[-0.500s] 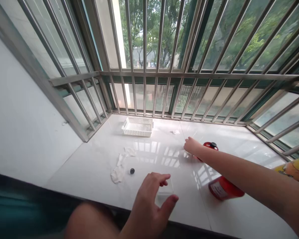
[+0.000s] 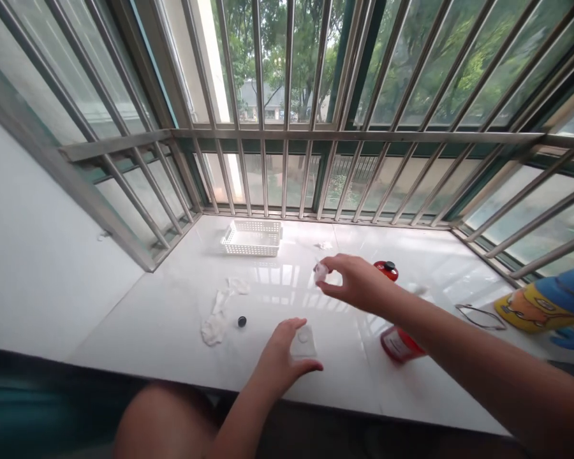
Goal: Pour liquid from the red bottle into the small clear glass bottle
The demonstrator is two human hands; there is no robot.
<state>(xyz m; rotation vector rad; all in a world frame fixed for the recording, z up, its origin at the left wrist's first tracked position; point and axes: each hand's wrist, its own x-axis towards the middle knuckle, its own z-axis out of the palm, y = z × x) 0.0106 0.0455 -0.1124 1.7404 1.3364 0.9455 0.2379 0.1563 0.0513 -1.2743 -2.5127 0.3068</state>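
Observation:
My right hand is raised over the white tiled ledge, with thumb and fingers pinched on a small whitish lump whose kind I cannot make out. Nearer the front edge is my left hand, its thumb and fingers spread apart. Just right of its palm lies a clear, flat, square-looking piece; whether the hand touches it I cannot tell. Behind my right wrist shows a red container with a black knob. A red labelled jar is partly hidden under my right forearm.
A white perforated basket stands at the back. Crumpled white tissue and a black cap lie to the left, a white scrap further back. A yellow and blue bag-like item is at right, near a thin cord loop. Metal bars line the window.
My right hand has come left from beside the red container, now with the whitish lump in its fingers. My left hand has shifted slightly left. The view has turned a little right.

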